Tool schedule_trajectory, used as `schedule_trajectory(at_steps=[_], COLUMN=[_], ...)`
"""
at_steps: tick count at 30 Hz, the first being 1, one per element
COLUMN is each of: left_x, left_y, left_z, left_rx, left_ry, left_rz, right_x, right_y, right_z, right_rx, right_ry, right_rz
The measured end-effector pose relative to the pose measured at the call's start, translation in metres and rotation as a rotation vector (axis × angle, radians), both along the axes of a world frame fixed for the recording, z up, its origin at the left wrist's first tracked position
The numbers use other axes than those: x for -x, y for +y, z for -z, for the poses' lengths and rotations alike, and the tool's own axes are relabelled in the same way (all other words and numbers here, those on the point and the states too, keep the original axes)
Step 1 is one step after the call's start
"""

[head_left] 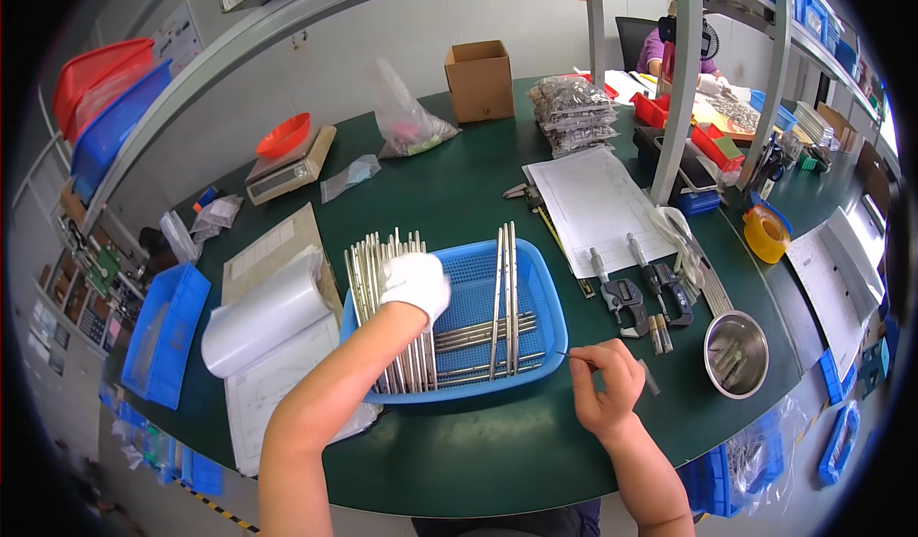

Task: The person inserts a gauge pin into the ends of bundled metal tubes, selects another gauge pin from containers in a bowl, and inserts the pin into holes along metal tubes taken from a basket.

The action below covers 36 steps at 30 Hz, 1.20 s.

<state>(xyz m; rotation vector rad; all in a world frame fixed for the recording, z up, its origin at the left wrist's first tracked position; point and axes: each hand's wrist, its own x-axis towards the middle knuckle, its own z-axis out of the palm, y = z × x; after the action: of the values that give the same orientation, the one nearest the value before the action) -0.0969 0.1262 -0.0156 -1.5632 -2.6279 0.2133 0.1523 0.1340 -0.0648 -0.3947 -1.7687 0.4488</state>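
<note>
Right hand [608, 384] fingers pinch a thin rod [574, 356]; gloved left hand [414, 284] grips metal rods [382, 260].

The left hand [414, 284], in a white glove, rests on shiny metal rods [387, 279] in the blue basket [545, 293]. The bare right hand [604, 384], just beside the basket, pinches a thin metal pin [572, 354].
</note>
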Motion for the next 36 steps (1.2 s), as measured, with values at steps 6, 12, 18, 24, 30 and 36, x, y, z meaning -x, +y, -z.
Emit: schedule_trajectory(at_steps=[6,12,18,24,30,36], left_x=[0.003,0.008,-0.046,-0.077,-0.083,-0.085], left_y=[-0.006,-0.066,-0.163,-0.212,-0.219,-0.223], left_z=[-0.003,-0.040,-0.022,0.049,0.076,0.071], left_rx=[0.044,-0.806,-1.168,-1.082,-1.009,-1.021], left_ry=[-0.032,-0.683,-1.573,-1.772,-1.767,-1.757], left_rz=[-0.088,-0.102,-0.240,-0.310,-0.311,-0.349], right_x=[0.005,0.007,-0.002,-0.017,-0.027,-0.035], right_y=[0.001,-0.006,-0.030,-0.076,-0.081,-0.083], right_z=[0.006,0.011,0.010,0.009,0.026,0.024], right_rx=[0.005,0.061,0.171,0.100,0.251,0.279], right_ry=[-0.054,-0.052,-0.046,-0.317,-0.503,-0.575], right_rz=[-0.024,-0.017,-0.110,-0.289,-0.222,-0.196])
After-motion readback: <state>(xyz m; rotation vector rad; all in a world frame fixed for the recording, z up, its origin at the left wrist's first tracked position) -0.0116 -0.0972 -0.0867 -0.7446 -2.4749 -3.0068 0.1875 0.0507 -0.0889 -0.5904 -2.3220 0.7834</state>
